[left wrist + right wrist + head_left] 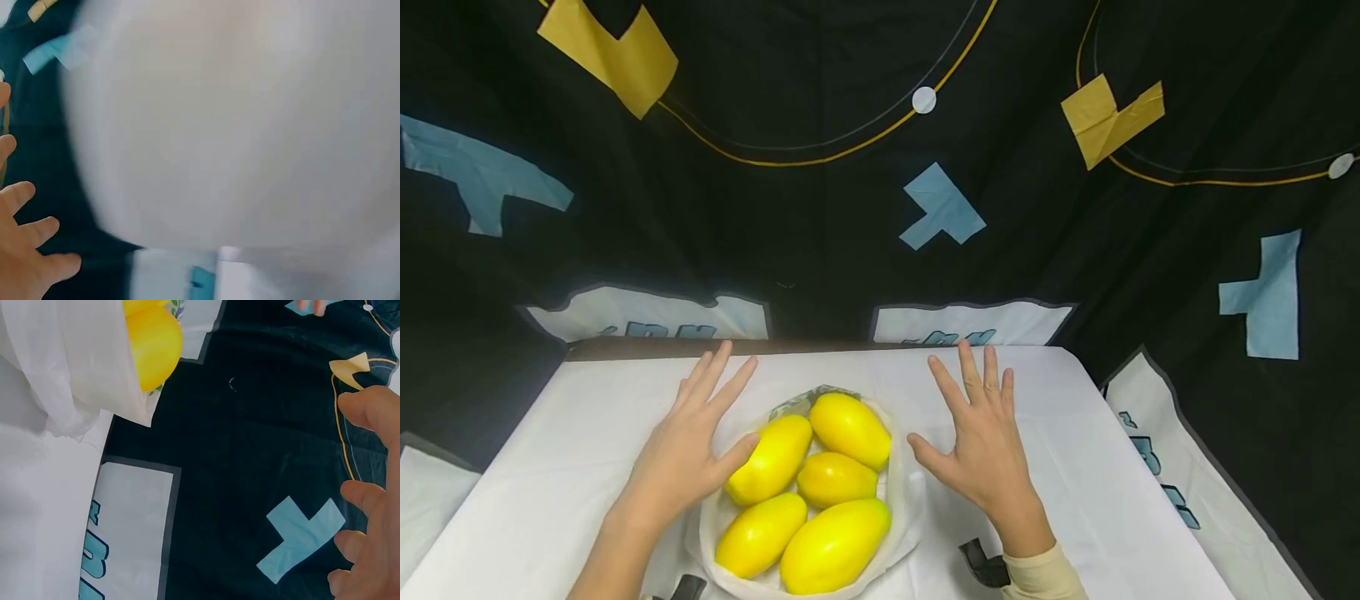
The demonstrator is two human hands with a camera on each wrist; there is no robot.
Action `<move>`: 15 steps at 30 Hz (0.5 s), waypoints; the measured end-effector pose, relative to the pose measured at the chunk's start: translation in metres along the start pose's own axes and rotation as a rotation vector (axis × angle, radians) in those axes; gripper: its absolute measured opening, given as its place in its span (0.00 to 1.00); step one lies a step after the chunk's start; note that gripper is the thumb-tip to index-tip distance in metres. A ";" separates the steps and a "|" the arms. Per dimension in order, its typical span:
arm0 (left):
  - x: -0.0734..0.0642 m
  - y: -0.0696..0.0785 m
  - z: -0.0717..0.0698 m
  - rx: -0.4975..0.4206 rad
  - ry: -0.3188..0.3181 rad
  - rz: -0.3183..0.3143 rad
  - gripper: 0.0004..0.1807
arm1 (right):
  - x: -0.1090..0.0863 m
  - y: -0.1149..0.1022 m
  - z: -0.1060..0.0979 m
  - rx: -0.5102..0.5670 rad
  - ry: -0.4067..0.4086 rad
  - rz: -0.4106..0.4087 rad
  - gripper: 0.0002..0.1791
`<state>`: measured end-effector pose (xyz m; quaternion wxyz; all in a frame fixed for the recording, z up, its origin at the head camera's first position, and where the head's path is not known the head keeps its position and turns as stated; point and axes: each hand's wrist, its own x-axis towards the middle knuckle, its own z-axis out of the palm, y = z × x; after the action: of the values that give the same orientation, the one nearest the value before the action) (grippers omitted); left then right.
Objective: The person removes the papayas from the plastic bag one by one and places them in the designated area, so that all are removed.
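Note:
Several yellow mangoes [838,546] lie in a white cloth bag [895,546] with its mouth folded open on the table. In the head view my left hand [681,458] is spread beside the bag's left side, its thumb overlapping one mango. My right hand [985,446] is spread to the right of the bag, palm down, apart from it. Neither hand holds anything. The white side of the bag [237,125] fills most of the left wrist view. In the right wrist view a mango [153,350] shows over the bag's edge [75,356].
The table has a white cover [1112,500]. Behind it hangs a black curtain [820,233] with blue and yellow shapes and white lettered panels. Black straps [983,565] sit near both wrists.

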<state>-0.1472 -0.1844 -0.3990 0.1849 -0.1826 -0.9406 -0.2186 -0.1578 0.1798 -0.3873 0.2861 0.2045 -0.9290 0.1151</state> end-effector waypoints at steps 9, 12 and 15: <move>-0.018 -0.033 0.041 -0.439 -0.089 -0.134 0.40 | 0.004 -0.003 0.004 0.037 -0.013 -0.009 0.52; -0.021 -0.038 0.050 -0.520 -0.131 -0.170 0.36 | 0.003 -0.004 0.007 0.099 -0.013 -0.006 0.52; -0.022 -0.039 0.055 -0.577 -0.171 -0.218 0.34 | 0.002 -0.005 0.012 0.164 -0.016 0.003 0.52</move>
<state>-0.1597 -0.1962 -0.4674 0.0214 -0.1433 -0.8658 -0.4789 -0.1631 0.1708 -0.3951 0.2606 0.2266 -0.9191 0.1895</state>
